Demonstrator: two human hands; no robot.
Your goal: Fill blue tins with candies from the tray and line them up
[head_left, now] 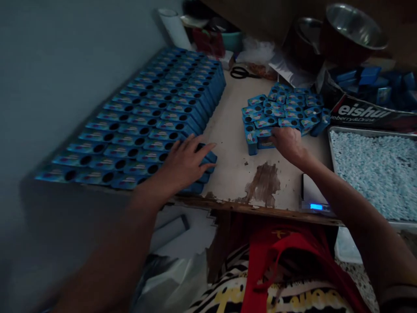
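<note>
Rows of small blue boxes (150,108), each with a dark round spot on top, stand packed together along the wall on the left. My left hand (185,163) lies with spread fingers over the near right corner of these rows. A looser cluster of the same blue boxes (272,108) stands in the middle right of the table. At its near edge my right hand (288,143) is closed, its fingertips on the end of one small blue box (266,141). The fingers partly cover that box.
A digital scale (316,198) with a lit display lies by the table's front edge. Right of it is a metal tray (331,150) of pale blue pieces. Behind stand a carton (368,111) of blue packets and metal bowls (355,30). Black scissors (241,73) lie further back.
</note>
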